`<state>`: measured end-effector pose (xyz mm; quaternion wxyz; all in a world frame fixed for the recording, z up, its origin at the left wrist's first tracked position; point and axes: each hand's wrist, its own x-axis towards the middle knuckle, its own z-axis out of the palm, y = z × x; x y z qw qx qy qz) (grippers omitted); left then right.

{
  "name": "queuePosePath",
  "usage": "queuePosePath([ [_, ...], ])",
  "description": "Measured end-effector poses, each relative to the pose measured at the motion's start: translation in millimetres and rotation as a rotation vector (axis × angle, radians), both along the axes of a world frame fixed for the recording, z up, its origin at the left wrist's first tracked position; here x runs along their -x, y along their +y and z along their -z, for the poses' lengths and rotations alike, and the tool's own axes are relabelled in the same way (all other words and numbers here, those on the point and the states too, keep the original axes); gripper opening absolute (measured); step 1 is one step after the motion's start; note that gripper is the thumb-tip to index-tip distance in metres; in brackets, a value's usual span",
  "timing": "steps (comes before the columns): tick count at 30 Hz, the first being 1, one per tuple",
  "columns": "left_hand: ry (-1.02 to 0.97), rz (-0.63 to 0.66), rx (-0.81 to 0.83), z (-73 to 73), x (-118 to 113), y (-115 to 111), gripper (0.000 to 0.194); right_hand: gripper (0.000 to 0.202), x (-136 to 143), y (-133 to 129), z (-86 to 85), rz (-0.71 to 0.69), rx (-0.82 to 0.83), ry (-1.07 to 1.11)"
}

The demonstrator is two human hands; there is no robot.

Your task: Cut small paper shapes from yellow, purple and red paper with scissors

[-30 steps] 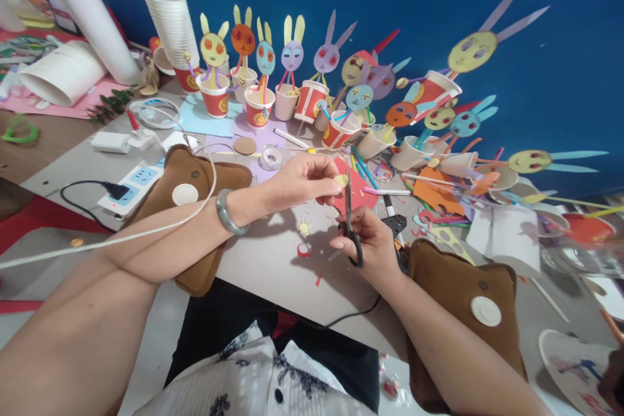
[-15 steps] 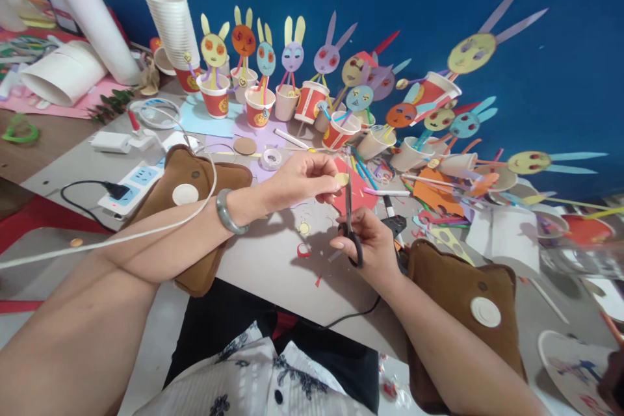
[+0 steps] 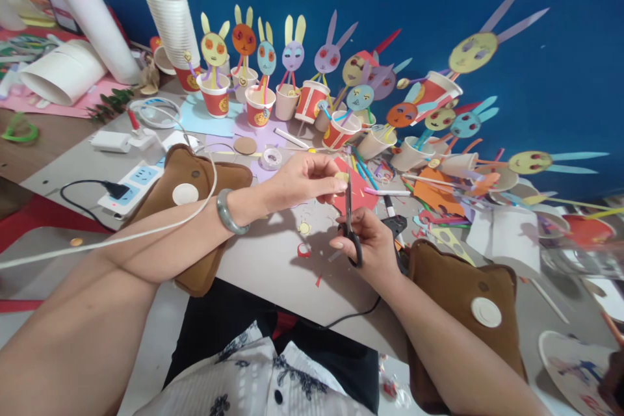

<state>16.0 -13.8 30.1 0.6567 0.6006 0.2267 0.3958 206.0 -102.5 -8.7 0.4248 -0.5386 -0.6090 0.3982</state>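
Between its thumb and fingers, my left hand [image 3: 312, 181] pinches a small yellow paper piece [image 3: 342, 177] above the table. The fingers of my right hand [image 3: 368, 240] are wrapped round the handles of black-handled scissors [image 3: 351, 244], whose blades point up beside the paper. A small round yellow piece [image 3: 304, 227] and a red and white bit [image 3: 303, 249] lie on the table [image 3: 277, 273] below my hands. Red paper [image 3: 358, 183] is spread behind the scissors.
Paper cups with rabbit figures [image 3: 216, 94] line the blue wall. A brown cushion [image 3: 209, 175] lies under my left forearm, another [image 3: 463, 292] by my right arm. A power strip [image 3: 141, 177] with cords is at left; a black glue gun [image 3: 396, 223] stands beyond my right hand.
The yellow paper has shifted slightly at my left fingertips, beside the blades. Both hands otherwise keep nearly the same place and grip.
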Motion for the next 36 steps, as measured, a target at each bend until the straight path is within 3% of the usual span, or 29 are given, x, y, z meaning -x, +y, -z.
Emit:
queuePosePath([
  [36, -0.057, 0.05, 0.031, -0.7, 1.1, 1.8, 0.017, 0.056, -0.9, -0.8, 0.4, -0.035, -0.022, 0.043],
])
